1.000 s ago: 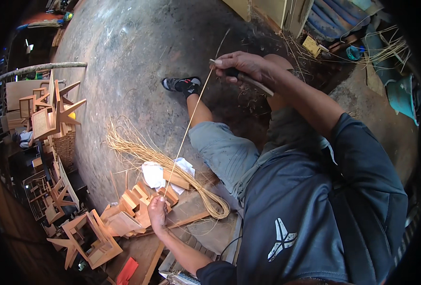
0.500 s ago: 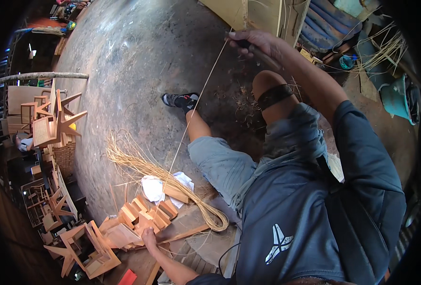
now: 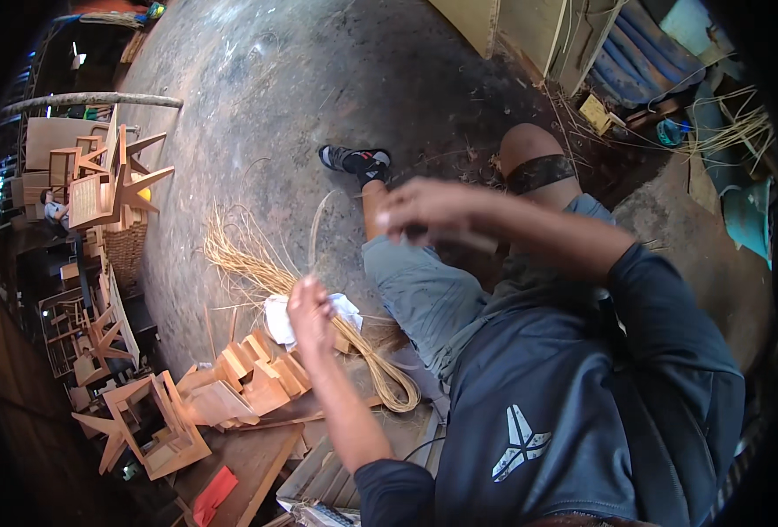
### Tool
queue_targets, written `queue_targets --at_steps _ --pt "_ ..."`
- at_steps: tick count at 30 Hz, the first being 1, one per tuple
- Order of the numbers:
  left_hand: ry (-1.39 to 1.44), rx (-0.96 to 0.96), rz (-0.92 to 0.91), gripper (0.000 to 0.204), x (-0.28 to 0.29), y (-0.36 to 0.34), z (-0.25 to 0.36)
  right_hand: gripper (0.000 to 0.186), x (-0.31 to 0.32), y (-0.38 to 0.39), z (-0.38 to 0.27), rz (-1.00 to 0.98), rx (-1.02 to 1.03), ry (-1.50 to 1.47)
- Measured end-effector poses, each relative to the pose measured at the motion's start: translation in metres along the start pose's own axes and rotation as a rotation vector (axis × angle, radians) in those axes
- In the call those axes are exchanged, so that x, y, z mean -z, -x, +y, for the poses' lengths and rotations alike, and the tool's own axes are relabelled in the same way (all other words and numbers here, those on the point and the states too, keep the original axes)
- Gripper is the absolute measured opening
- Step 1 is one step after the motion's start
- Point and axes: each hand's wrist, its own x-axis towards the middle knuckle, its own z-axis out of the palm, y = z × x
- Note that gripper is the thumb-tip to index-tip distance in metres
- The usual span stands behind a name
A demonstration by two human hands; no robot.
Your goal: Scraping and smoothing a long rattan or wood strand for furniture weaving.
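Observation:
My left hand is raised over the pile of wooden blocks with its fingers closed. A thin pale cane strand curves up from its fingertips. My right hand, smeared by motion, is above my left thigh. A dark tool with a brownish handle shows under its palm; the tool's kind is unclear. Below and beside the left hand lies a looped bundle of tan cane strands, its frayed ends spread on the floor. White cloth sits under the bundle, partly hidden by my left hand.
Cut wooden blocks are heaped at lower left, close to a wooden frame and a red piece. Chair frames stand at far left, where a person sits. Boards, a blue folded sheet and a teal bucket are at right.
My right hand has come down and left from beside the boards to above my thigh. My left hand has risen from the blocks. The strand stretched between them now curves loosely upward.

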Motion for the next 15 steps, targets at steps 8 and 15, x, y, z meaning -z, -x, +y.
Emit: queue_targets --at_steps 8,15 --pt "-0.132 -0.197 -0.208 0.017 -0.042 0.011 -0.011 0.025 -0.052 -0.013 0.025 -0.029 0.063 -0.413" --pt "-0.212 -0.070 -0.228 0.012 -0.014 0.035 -0.004 0.021 -0.036 -0.009 0.028 -0.032 0.086 -0.379"
